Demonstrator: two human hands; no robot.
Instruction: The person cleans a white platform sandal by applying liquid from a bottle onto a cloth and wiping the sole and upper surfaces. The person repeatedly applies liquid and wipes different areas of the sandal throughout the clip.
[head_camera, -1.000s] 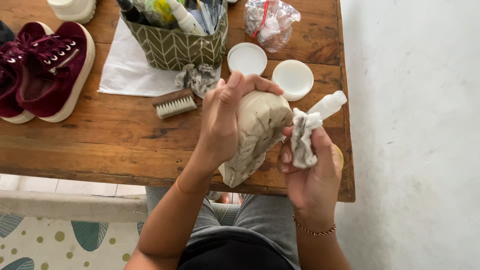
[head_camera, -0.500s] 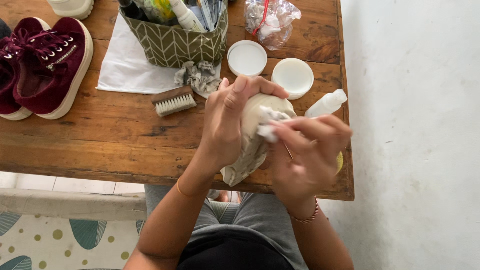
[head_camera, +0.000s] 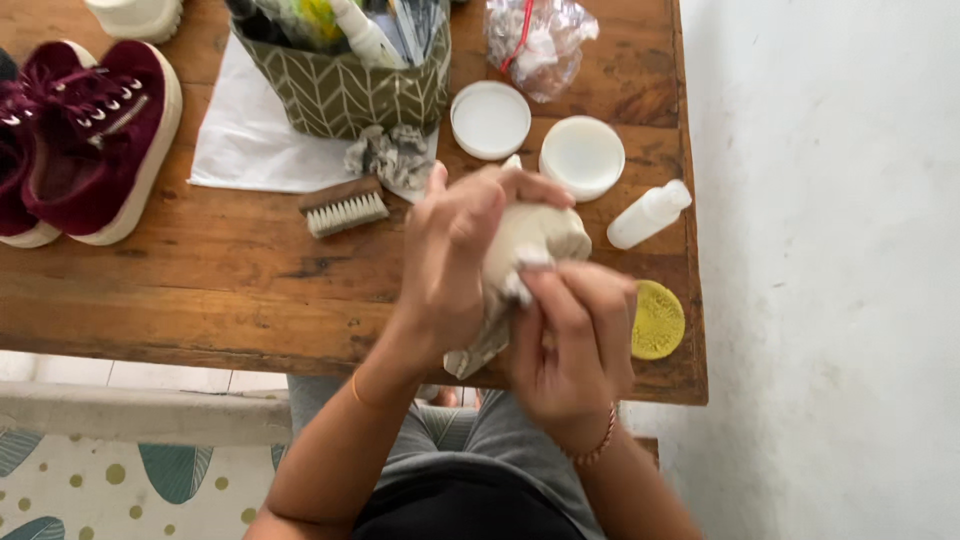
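My left hand grips a cream-coloured shoe from the left and holds it up over the near edge of the wooden table. My right hand presses a small white cloth against the shoe's near side with the fingertips. The lower end of the shoe hangs down between both hands, partly hidden by them.
A pair of maroon shoes stands at the left. A green patterned bag of supplies sits on white paper, with a brush, two white round lids, a small white bottle and a yellow round sponge nearby.
My right hand has moved from beside the shoe onto it, with the cloth now pressed against its surface. The left hand has turned the shoe a little.
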